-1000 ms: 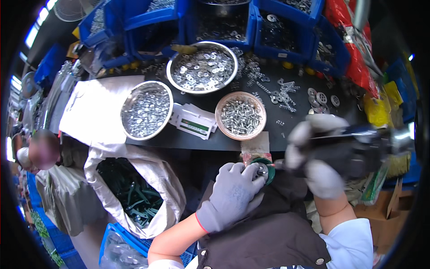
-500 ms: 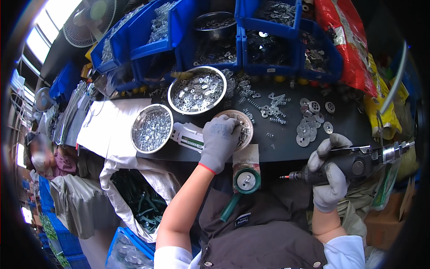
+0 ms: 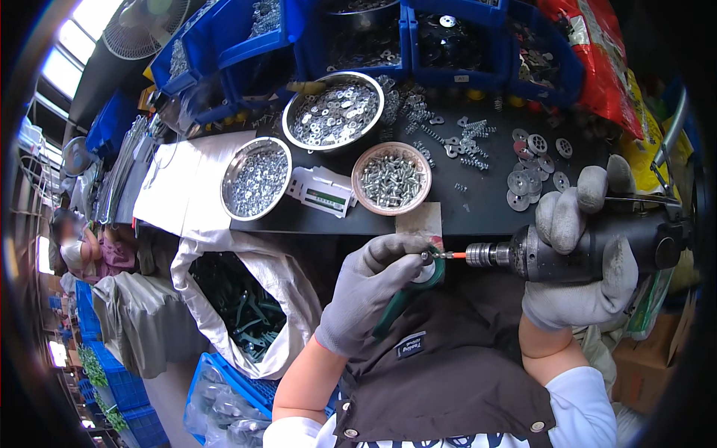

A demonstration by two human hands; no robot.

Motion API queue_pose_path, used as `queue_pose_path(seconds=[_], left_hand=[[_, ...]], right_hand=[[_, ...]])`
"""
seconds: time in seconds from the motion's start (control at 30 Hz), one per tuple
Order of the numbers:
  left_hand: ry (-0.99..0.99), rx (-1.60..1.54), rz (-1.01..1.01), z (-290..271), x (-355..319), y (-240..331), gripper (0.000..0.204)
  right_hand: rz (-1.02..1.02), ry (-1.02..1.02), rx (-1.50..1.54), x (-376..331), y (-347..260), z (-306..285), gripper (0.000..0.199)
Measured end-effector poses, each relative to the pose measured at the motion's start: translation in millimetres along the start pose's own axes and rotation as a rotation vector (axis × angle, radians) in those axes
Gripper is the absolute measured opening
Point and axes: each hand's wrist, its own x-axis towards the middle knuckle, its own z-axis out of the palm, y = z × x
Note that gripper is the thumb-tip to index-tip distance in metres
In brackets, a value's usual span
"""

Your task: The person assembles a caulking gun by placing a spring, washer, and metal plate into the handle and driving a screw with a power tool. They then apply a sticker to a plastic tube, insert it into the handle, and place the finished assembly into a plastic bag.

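Two grey-gloved hands meet at frame centre: the left hand (image 3: 367, 287) pinches a small screw against a green round part (image 3: 427, 275), while the right hand (image 3: 579, 257) wraps a black power screwdriver (image 3: 575, 250). Driving seems unfinished. Higher up, a copper-coloured bowl of screws (image 3: 391, 178) waits.

two gloved hands: left hand (image 3: 367, 287), right hand (image 3: 579, 257). one power screwdriver (image 3: 590, 250). one green-handled part (image 3: 407, 295). three round bowls on the bench: one large steel bowl of washers (image 3: 334, 112), one smaller steel bowl of small screws (image 3: 256, 178), one tan bowl of screws (image 3: 391, 178). one white box (image 3: 323, 191). one white sack of green parts (image 3: 239, 299). one fan (image 3: 142, 26). loose flat discs (image 3: 534, 168), number unclear. one other person (image 3: 78, 246) at the left.
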Motion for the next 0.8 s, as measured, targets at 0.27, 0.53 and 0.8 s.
queue_pose_path(seconds=[0.27, 0.53, 0.8], left_hand=[[0.048, 0.005, -0.003, 4.6, -16.6, -7.2, 0.019], [-0.18, 0.308, 0.572, -13.5, -24.9, -36.7, 0.027], [0.179, 0.226, 0.432, -52.1, -44.0, -46.7, 0.058]], right_hand=[[0.008, 0.001, -0.051, -16.4, -1.1, 7.6, 0.068], [-0.051, 0.084, 0.183, -21.0, -4.0, 13.5, 0.063], [0.078, 0.182, -0.037, -46.9, 40.5, -26.1, 0.05]])
